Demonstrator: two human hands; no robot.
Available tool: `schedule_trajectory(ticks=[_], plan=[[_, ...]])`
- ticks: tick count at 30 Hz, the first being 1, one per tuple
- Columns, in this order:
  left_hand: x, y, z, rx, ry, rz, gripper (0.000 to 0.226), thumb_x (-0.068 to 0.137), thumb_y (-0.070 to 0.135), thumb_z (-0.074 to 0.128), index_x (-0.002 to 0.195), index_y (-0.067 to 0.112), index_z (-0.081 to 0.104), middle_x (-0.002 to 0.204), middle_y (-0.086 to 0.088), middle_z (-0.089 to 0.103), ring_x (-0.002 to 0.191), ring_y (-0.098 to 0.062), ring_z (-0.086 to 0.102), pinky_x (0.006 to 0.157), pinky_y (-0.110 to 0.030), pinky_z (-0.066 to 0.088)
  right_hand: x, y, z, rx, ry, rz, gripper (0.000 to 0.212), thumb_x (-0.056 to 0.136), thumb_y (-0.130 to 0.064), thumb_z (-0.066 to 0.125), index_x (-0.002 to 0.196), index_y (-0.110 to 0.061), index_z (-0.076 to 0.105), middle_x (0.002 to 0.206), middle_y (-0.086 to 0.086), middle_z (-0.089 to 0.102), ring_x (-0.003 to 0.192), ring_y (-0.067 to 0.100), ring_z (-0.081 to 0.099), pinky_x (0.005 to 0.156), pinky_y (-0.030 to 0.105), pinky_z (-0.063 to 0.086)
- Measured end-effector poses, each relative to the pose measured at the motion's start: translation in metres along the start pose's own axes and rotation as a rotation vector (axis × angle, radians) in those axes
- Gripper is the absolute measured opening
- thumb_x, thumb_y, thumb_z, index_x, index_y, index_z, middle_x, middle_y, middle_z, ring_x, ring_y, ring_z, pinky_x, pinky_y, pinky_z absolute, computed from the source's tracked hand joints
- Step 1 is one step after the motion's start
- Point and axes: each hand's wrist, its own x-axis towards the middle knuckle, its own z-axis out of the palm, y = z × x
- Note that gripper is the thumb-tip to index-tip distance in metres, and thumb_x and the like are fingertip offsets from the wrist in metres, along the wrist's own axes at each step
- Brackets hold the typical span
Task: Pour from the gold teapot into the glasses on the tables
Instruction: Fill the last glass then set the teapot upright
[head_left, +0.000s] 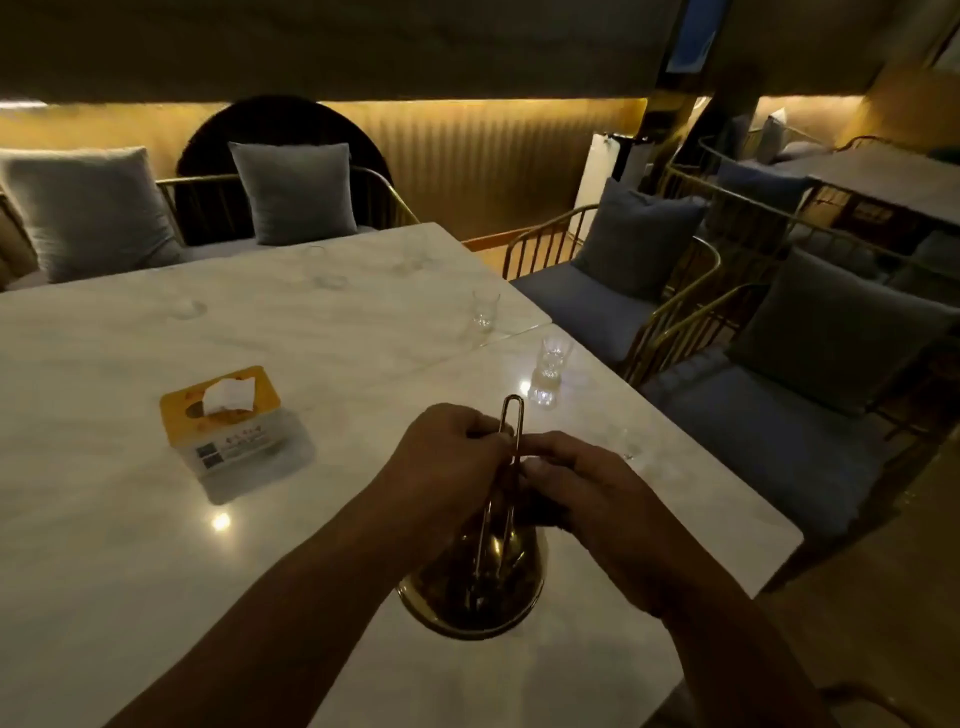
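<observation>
The gold teapot (470, 592) stands on the white marble table (130, 519) close in front of me, its thin wire handle rising between my hands. My left hand (441, 462) grips the handle from the left. My right hand (576, 488) curls against the handle and the pot's top from the right; both hands hide the lid. A small clear glass (550, 358) stands beyond the pot near the right edge, and a second glass (485, 310) sits farther back on the adjoining table. More glasses show faintly at the far side, such as one glass (189, 307) at left.
A yellow-topped tissue box (226, 410) sits left of the pot. Gold-framed chairs with grey cushions (631, 244) line the table's right and far sides. Another table (883, 176) stands at the back right.
</observation>
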Motion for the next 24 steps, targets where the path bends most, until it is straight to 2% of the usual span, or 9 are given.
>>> schedule_trajectory(ticks=[2, 4, 8, 10, 13, 14, 18, 21, 24], plan=[[0.013, 0.006, 0.014, -0.044, 0.059, -0.025, 0.014, 0.093, 0.011, 0.061, 0.1, 0.011, 0.072, 0.091, -0.014, 0.073, 0.085, -0.029, 0.073, 0.084, -0.051, 0.06, 0.013, -0.001, -0.019, 0.015, -0.084, 0.005, 0.028, 0.103, -0.017, 0.051, 0.127, -0.021, 0.065, 0.108, 0.009, 0.077, 0.104, 0.024, 0.073, 0.101, 0.054, 0.053], [0.026, 0.01, 0.029, -0.083, 0.124, -0.026, 0.012, 0.092, 0.01, 0.062, 0.098, 0.012, 0.072, 0.092, -0.014, 0.073, 0.086, -0.029, 0.073, 0.083, -0.05, 0.06, 0.028, 0.001, -0.039, -0.088, -0.153, -0.031, 0.033, 0.099, -0.022, 0.059, 0.131, -0.03, 0.06, 0.111, 0.004, 0.076, 0.105, 0.02, 0.073, 0.101, 0.052, 0.054], [0.053, 0.017, 0.067, -0.18, 0.306, -0.023, 0.009, 0.089, 0.008, 0.064, 0.092, 0.011, 0.072, 0.085, -0.014, 0.074, 0.08, -0.029, 0.075, 0.078, -0.051, 0.062, 0.059, 0.0, -0.087, -0.367, -0.285, -0.139, 0.054, 0.082, -0.032, 0.079, 0.125, -0.052, 0.054, 0.111, -0.012, 0.073, 0.099, 0.006, 0.073, 0.089, 0.032, 0.061], [0.066, 0.023, 0.091, -0.226, 0.416, -0.019, 0.007, 0.089, 0.007, 0.064, 0.09, 0.011, 0.071, 0.08, -0.014, 0.074, 0.074, -0.027, 0.075, 0.074, -0.049, 0.063, 0.078, -0.003, -0.113, -0.464, -0.304, -0.211, 0.056, 0.078, -0.034, 0.083, 0.126, -0.046, 0.055, 0.104, -0.012, 0.072, 0.093, 0.006, 0.073, 0.081, 0.026, 0.061], [0.082, 0.03, 0.121, -0.254, 0.535, -0.003, 0.008, 0.087, 0.008, 0.068, 0.087, 0.014, 0.073, 0.079, -0.009, 0.076, 0.076, -0.025, 0.075, 0.078, -0.051, 0.062, 0.103, -0.005, -0.143, -0.577, -0.291, -0.281, 0.045, 0.082, -0.02, 0.079, 0.121, -0.032, 0.06, 0.096, -0.013, 0.07, 0.082, 0.008, 0.072, 0.066, 0.018, 0.061], [0.086, 0.032, 0.13, -0.247, 0.556, 0.006, 0.008, 0.085, 0.009, 0.069, 0.086, 0.015, 0.075, 0.08, -0.008, 0.076, 0.078, -0.025, 0.075, 0.08, -0.052, 0.061, 0.109, -0.006, -0.152, -0.598, -0.305, -0.272, 0.043, 0.083, -0.017, 0.078, 0.119, -0.031, 0.059, 0.097, -0.014, 0.069, 0.083, 0.008, 0.072, 0.066, 0.018, 0.061], [0.096, 0.038, 0.154, -0.198, 0.622, 0.04, 0.005, 0.08, 0.018, 0.077, 0.084, 0.02, 0.078, 0.079, -0.001, 0.077, 0.079, -0.019, 0.074, 0.083, -0.044, 0.061, 0.124, -0.007, -0.181, -0.671, -0.323, -0.268, 0.044, 0.078, -0.018, 0.082, 0.117, -0.028, 0.063, 0.111, -0.011, 0.068, 0.101, 0.009, 0.066, 0.087, 0.031, 0.06], [0.097, 0.031, 0.166, -0.189, 0.622, 0.022, 0.007, 0.082, 0.022, 0.076, 0.088, 0.018, 0.078, 0.081, 0.001, 0.076, 0.081, -0.016, 0.072, 0.077, -0.036, 0.06, 0.131, -0.002, -0.195, -0.727, -0.32, -0.29, 0.038, 0.082, -0.022, 0.08, 0.117, -0.027, 0.066, 0.108, -0.011, 0.071, 0.098, 0.006, 0.066, 0.084, 0.025, 0.057], [0.095, 0.008, 0.174, -0.165, 0.614, 0.013, 0.01, 0.086, 0.024, 0.072, 0.096, 0.022, 0.075, 0.089, 0.005, 0.074, 0.088, -0.011, 0.069, 0.078, -0.028, 0.057, 0.129, 0.006, -0.201, -0.722, -0.33, -0.265, 0.03, 0.087, -0.024, 0.075, 0.116, -0.026, 0.068, 0.098, -0.014, 0.071, 0.09, 0.002, 0.068, 0.077, 0.019, 0.056]])
